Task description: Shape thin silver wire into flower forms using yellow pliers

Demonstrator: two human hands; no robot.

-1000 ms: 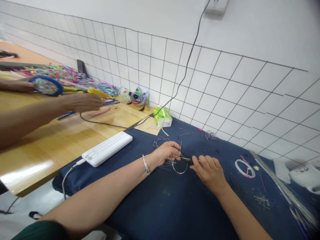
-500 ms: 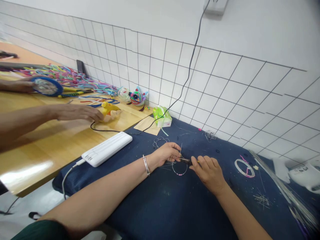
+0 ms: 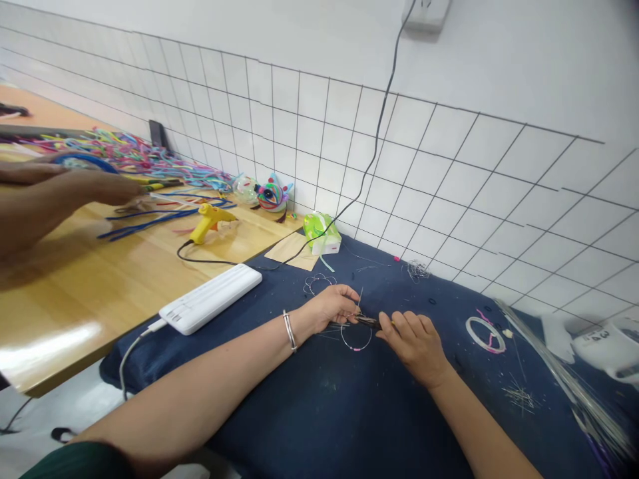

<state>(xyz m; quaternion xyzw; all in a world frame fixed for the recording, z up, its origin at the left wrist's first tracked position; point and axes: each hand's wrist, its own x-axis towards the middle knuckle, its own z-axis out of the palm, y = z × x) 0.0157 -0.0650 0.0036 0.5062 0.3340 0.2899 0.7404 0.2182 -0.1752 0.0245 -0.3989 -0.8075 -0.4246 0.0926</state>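
My left hand [image 3: 335,308] pinches thin wire [image 3: 361,295], one end of which stands up past the fingertips. Just below, a round wire loop [image 3: 370,338] with a few pink beads [image 3: 356,349] hangs over the dark blue cloth. In my right hand [image 3: 413,342] are pliers [image 3: 368,320], their jaws pointing left and meeting the wire at my left fingertips. The handles are mostly hidden in my closed fingers. Behind my left wrist lies a flower-shaped wire piece [image 3: 315,283]. Loose straight wires [image 3: 334,330] lie under my left hand.
Left are a white power bank [image 3: 212,299] and a yellow glue gun [image 3: 210,223] on the wooden table. Another person's hand [image 3: 100,186] reaches over a blue ring. A green tissue pack [image 3: 319,229], wire coil [image 3: 484,334] and long wires [image 3: 564,379] lie around.
The other person's hand has let go of the yellow glue gun and moved left toward the blue ring. My two hands hold nearly the same position.
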